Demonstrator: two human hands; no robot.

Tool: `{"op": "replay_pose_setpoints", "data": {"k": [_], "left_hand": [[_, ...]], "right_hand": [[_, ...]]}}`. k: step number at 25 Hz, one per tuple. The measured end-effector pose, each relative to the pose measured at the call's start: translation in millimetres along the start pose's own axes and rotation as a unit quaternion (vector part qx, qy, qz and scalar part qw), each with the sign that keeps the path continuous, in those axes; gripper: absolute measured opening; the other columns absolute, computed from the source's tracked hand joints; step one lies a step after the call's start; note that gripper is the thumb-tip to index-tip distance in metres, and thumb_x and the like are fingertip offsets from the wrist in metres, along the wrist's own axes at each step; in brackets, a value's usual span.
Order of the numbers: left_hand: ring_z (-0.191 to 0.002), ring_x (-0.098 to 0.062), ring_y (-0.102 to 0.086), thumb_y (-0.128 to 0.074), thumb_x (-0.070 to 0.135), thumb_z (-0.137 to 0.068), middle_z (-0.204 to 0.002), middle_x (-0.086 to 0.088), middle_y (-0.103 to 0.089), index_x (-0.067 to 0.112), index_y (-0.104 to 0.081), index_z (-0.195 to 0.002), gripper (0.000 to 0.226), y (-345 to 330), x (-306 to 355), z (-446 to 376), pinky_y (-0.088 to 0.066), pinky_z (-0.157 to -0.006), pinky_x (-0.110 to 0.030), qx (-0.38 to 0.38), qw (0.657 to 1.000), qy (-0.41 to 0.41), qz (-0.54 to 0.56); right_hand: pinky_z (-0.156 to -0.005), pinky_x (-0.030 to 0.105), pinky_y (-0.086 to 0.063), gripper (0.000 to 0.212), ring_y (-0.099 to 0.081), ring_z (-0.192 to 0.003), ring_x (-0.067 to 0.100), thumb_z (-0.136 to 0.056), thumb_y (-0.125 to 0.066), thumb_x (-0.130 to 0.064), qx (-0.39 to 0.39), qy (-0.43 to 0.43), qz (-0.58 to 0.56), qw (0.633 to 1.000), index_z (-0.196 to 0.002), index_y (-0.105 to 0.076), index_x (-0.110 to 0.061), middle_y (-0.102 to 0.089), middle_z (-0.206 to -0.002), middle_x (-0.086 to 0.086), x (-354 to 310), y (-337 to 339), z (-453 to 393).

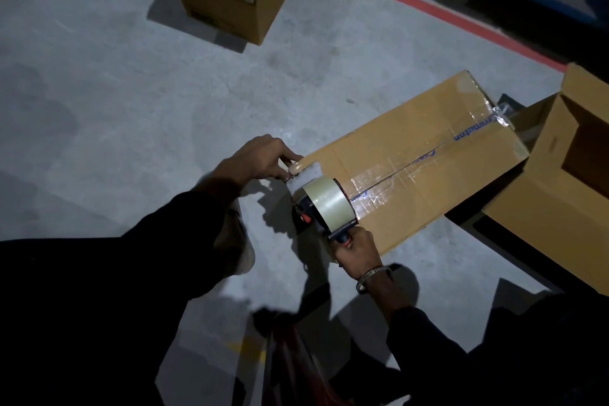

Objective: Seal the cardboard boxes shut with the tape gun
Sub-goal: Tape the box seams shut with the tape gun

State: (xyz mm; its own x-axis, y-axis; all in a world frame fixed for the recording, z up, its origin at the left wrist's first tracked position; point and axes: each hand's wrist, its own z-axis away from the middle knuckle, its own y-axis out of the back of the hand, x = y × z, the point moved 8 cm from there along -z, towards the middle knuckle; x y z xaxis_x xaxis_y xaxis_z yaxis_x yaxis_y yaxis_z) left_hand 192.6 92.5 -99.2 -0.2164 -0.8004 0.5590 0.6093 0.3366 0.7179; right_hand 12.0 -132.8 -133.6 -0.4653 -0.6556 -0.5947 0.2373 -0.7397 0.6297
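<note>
Concrete floor [131, 92]. Right hand [357, 252] grips tape gun [324, 204] handle; left hand [263, 156] pinches tape end beyond it, anchoring it on box [428, 155] edge.

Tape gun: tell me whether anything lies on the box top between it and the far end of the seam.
Nothing visible does. The tape gun, gripped by the right hand, sits at the near edge of the closed box. The centre seam ahead carries only clear tape. The left hand is off to the side at the near corner.
</note>
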Motion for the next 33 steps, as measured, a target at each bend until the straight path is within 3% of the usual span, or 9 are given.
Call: {"op": "replay_pose_setpoints", "data": {"k": [7, 11, 14, 18, 21, 25, 29, 31, 33], "left_hand": [[-0.098, -0.01, -0.071, -0.084, 0.031, -0.081, -0.109, 0.014, -0.077, 0.039, -0.066, -0.138, 0.06, 7, 8, -3, -0.052, -0.078, -0.031, -0.038, 0.996, -0.024, -0.079], [-0.097, -0.017, -0.069, -0.079, 0.019, -0.081, -0.113, 0.01, -0.073, 0.028, -0.08, -0.101, 0.022, 1, 30, -7, -0.038, -0.067, -0.028, 0.009, 0.986, -0.103, -0.135], [-0.094, -0.019, -0.071, -0.076, 0.013, -0.078, -0.107, 0.009, -0.077, 0.025, -0.082, -0.09, 0.018, -2, 26, -11, -0.037, -0.067, -0.025, 0.023, 0.99, -0.094, -0.105], [-0.08, -0.022, -0.074, -0.068, 0.007, -0.074, -0.092, -0.001, -0.08, 0.026, -0.085, -0.097, 0.035, 1, 18, -5, -0.036, -0.059, -0.02, 0.051, 0.993, -0.068, -0.087], [-0.077, -0.035, -0.07, -0.064, 0.009, -0.073, -0.087, -0.012, -0.077, 0.032, -0.083, -0.105, 0.043, -12, 12, 11, -0.037, -0.059, -0.028, 0.061, 0.991, -0.055, -0.107], [-0.098, -0.037, -0.072, -0.066, 0.012, -0.086, -0.115, -0.003, -0.078, 0.053, -0.071, -0.123, 0.055, -28, -10, 13, -0.055, -0.073, -0.042, 0.083, 0.987, -0.031, -0.135], [-0.098, -0.036, -0.072, -0.063, 0.023, -0.097, -0.112, -0.003, -0.078, 0.06, -0.067, -0.124, 0.045, -17, -5, 13, -0.054, -0.072, -0.04, 0.107, 0.979, -0.013, -0.175], [-0.093, -0.038, -0.071, -0.061, 0.028, -0.102, -0.105, -0.006, -0.078, 0.057, -0.068, -0.125, 0.037, -15, 3, 20, -0.05, -0.068, -0.038, 0.117, 0.974, 0.005, -0.195], [-0.098, -0.037, -0.071, -0.058, 0.027, -0.103, -0.114, -0.003, -0.078, 0.056, -0.067, -0.128, 0.038, -18, 3, 22, -0.049, -0.069, -0.037, 0.127, 0.97, 0.023, -0.206]], "right_hand": [[-0.056, 0.046, -0.055, 0.03, -0.065, -0.056, 0.03, -0.073, -0.077, -0.024, -0.016, -0.007, -0.011, 1.0, -0.054, -0.055, -0.018, -0.061, -0.053, 0.005, 2, 0, -2], [-0.057, 0.045, -0.057, 0.029, -0.067, -0.056, 0.029, -0.072, -0.077, -0.031, -0.024, -0.006, -0.024, 0.999, -0.054, -0.056, -0.021, -0.059, -0.05, -0.003, -2, 2, -1], [-0.058, 0.038, -0.051, 0.034, -0.063, -0.057, 0.029, -0.075, -0.078, -0.027, -0.015, -0.009, -0.003, 1.0, -0.054, -0.052, -0.018, -0.058, -0.051, -0.001, -6, 3, 2], [-0.062, 0.035, -0.044, 0.022, -0.061, -0.073, 0.037, -0.077, -0.073, -0.025, -0.016, -0.005, 0.04, 0.999, -0.065, -0.06, -0.011, -0.066, -0.066, 0.012, -9, -2, 14], [-0.062, 0.039, -0.048, 0.022, -0.065, -0.08, 0.042, -0.076, -0.07, -0.028, -0.03, 0.006, 0.061, 0.998, -0.073, -0.066, -0.007, -0.068, -0.071, 0.016, -21, 3, 19], [-0.07, 0.042, -0.05, 0.02, -0.063, -0.093, 0.048, -0.081, -0.067, -0.023, -0.063, -0.042, 0.111, 0.991, -0.071, -0.062, -0.006, -0.069, -0.082, 0.025, 8, 19, 50], [-0.073, 0.036, -0.048, 0.034, -0.063, -0.092, 0.048, -0.085, -0.065, -0.024, -0.086, -0.1, 0.142, 0.981, -0.057, -0.045, -0.018, -0.068, -0.082, 0.023, 44, 38, 84], [-0.072, 0.035, -0.047, 0.035, -0.064, -0.092, 0.047, -0.086, -0.068, -0.028, -0.081, -0.105, 0.13, 0.983, -0.059, -0.049, -0.017, -0.068, -0.079, 0.02, 42, 43, 89], [-0.073, 0.036, -0.049, 0.031, -0.064, -0.093, 0.046, -0.086, -0.068, -0.031, -0.085, -0.107, 0.122, 0.983, -0.063, -0.054, -0.016, -0.07, -0.082, 0.021, 37, 42, 94]]}}
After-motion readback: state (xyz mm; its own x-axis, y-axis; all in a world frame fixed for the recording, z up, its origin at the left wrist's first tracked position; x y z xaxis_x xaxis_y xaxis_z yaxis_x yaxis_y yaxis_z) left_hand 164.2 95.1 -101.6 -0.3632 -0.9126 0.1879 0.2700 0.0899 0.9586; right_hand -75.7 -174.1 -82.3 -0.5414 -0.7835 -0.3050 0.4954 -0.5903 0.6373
